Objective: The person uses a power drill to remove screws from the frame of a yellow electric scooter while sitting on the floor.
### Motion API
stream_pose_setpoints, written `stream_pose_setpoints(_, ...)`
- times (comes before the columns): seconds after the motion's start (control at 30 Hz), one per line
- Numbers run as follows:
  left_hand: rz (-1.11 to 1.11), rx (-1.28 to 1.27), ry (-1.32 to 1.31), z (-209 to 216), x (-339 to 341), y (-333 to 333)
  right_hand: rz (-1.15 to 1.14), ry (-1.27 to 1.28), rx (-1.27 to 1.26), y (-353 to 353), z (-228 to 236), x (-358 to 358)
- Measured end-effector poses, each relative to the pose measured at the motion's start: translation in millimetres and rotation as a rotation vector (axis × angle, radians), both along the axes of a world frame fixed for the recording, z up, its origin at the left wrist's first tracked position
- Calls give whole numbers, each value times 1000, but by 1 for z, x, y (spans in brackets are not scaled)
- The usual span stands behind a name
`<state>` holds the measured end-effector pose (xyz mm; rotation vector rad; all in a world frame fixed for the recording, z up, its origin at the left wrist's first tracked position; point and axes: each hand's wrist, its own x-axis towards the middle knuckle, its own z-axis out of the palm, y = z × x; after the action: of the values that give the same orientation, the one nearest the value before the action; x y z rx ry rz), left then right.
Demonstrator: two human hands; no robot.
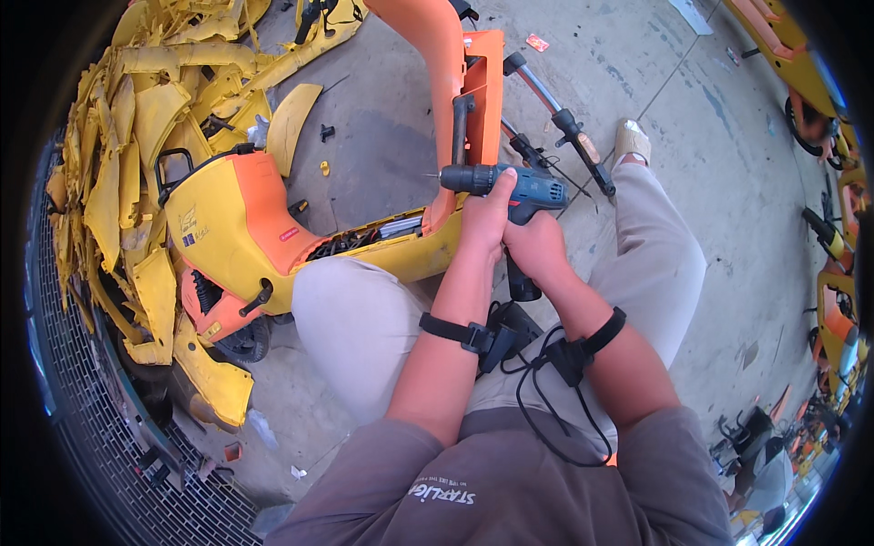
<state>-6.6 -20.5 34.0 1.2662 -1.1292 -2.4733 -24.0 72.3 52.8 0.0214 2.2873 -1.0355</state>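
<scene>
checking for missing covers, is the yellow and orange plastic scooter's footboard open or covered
Open: dark cables show inside the yellow footboard.

Beyond the drill, an orange panel blocks; floor lies open rightward.

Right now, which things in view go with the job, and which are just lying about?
With the job:
- drill, held by left hand and right hand
- stripped scooter body (likely; drill not visibly working on it)

Lying about, apparently:
- heap of yellow panels
- curved yellow panel
- red scrap
</scene>
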Motion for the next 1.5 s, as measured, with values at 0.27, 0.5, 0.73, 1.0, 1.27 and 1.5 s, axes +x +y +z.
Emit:
stream_pose_setpoints(0.27,-24,33,20,2,-4,9,-20,-24,-3,9,0,-5)
stream_pose_setpoints(0.5,-32,-28,28,-4,-14,6,-25,6,7,5,5,-12)
stream_pose_setpoints(0.73,-1,-25,47,7,-18,0,13,-6,43,-2,13,-20)
stream_pose_setpoints(1.0,30,-3,51,9,-21,-4,-17,8,34,-6,14,-20)
stream_pose_setpoints(1.27,6,-36,46,9,-24,-1,-17,29,25,-3,14,-21)
stream_pose_setpoints(1.5,52,-25,34,10,-18,9,4,27,90,1,13,-19)
